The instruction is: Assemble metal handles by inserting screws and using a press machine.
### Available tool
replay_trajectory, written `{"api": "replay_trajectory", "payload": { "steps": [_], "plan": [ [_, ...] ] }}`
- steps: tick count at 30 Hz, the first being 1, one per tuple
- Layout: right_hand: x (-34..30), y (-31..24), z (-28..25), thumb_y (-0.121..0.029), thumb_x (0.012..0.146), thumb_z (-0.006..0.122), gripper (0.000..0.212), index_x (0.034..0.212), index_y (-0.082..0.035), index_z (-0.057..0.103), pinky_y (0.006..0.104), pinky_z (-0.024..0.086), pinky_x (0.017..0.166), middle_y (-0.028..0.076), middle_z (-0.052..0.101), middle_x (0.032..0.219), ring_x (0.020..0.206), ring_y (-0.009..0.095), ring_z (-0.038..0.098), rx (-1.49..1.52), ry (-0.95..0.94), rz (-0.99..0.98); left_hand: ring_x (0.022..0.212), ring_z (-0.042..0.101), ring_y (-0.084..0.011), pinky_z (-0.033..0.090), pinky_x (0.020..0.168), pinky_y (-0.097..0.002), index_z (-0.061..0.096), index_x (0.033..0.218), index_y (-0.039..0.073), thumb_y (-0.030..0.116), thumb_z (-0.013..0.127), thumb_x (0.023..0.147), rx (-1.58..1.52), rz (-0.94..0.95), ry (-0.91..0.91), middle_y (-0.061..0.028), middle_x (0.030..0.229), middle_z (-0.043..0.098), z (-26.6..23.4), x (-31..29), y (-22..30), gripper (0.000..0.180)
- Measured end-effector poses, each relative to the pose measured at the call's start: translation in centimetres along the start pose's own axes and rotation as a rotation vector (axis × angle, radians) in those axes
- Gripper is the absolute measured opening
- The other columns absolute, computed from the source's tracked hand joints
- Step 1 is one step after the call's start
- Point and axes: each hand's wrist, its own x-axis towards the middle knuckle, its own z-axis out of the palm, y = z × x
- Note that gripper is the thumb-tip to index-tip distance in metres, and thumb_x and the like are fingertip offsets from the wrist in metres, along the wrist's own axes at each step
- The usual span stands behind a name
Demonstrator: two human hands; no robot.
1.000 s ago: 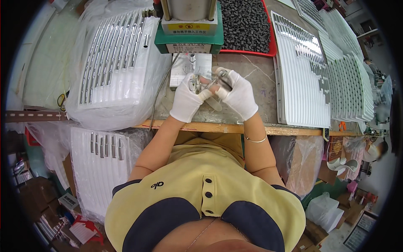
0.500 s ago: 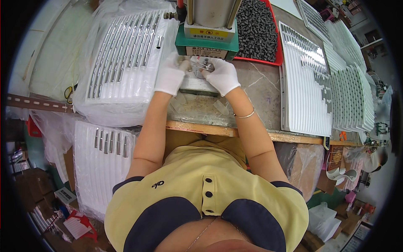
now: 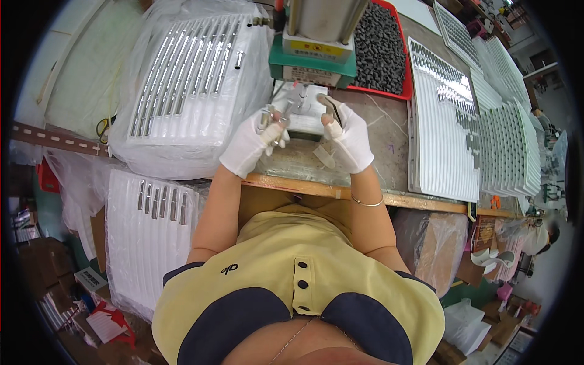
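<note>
Both hands wear white gloves with bare fingertips, in front of a bench press [image 3: 319,30] with a green plate. My left hand [image 3: 250,141] is closed around a short shiny metal tube [image 3: 265,119], left of the press's base. Fingers partly cover that tube, so its full length is hidden. My right hand [image 3: 351,135] is on the right of the base, thumb and forefinger apart, with nothing visible between them. Between the hands, a pale metal block [image 3: 307,125] with a small shiny fixture [image 3: 299,100] sits under the press head.
At left, a plastic-wrapped white ribbed tray [image 3: 201,115] holds rows of chrome tubes. A red tray [image 3: 409,73] of small black plugs stands behind right. Another ribbed tray [image 3: 444,158] lies farther right. Scissors [image 3: 102,129] lie at far left. A wooden bench edge [image 3: 304,185] runs in front.
Both hands have come back from under the press head and moved apart. The left has drawn back with the tube; the right has shifted right and its fingers have parted.
</note>
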Motion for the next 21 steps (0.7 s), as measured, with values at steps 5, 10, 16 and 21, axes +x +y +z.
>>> {"api": "replay_trajectory", "payload": {
  "steps": [5,10,16,21],
  "plan": [
    [-0.9,-2.7,0.3,-0.021,0.084,0.067,0.028,0.101,0.001,0.064,0.0198,0.040,0.056,-0.001,0.058,0.075,0.063,0.004,0.048,0.205,-0.232,0.301,0.069,0.057,-0.0087,0.045,0.055,-0.0241,0.054,0.094,0.004,0.020,0.072,0.075,0.319,0.138,-0.079,-0.0041,0.079,0.062,2.0,0.0,-1.9,0.031],
    [-2.4,-2.1,0.2,-0.017,0.083,0.067,0.017,0.088,-0.001,0.065,0.0213,0.040,0.054,-0.002,0.057,0.069,0.060,0.004,0.047,0.041,-0.074,0.331,0.067,0.059,-0.0197,0.048,0.064,-0.0312,0.056,0.092,0.003,0.018,0.072,0.074,0.753,0.240,0.067,-0.0093,0.075,0.061,3.3,-0.6,-1.5,0.028],
    [-2.2,-1.3,-1.9,-0.022,0.079,0.072,0.033,0.102,-0.001,0.061,0.0202,0.046,0.065,0.007,0.064,0.084,0.069,0.008,0.055,-0.361,-0.048,0.065,0.079,0.063,-0.0308,0.050,0.070,-0.0365,0.059,0.098,0.003,0.018,0.065,0.075,0.823,0.395,0.503,-0.0170,0.083,0.063,-0.5,-1.9,1.3,0.028],
    [-1.3,3.5,-9.0,-0.018,0.086,0.064,0.024,0.101,0.001,0.059,0.0315,0.048,0.077,0.013,0.066,0.092,0.082,0.022,0.063,-0.557,0.266,0.156,0.094,0.063,-0.0331,0.047,0.084,-0.0379,0.059,0.119,0.005,0.038,0.071,0.070,1.367,-0.004,0.956,-0.0214,0.100,0.065,-17.7,-3.5,3.2,0.060]
  ]
}}
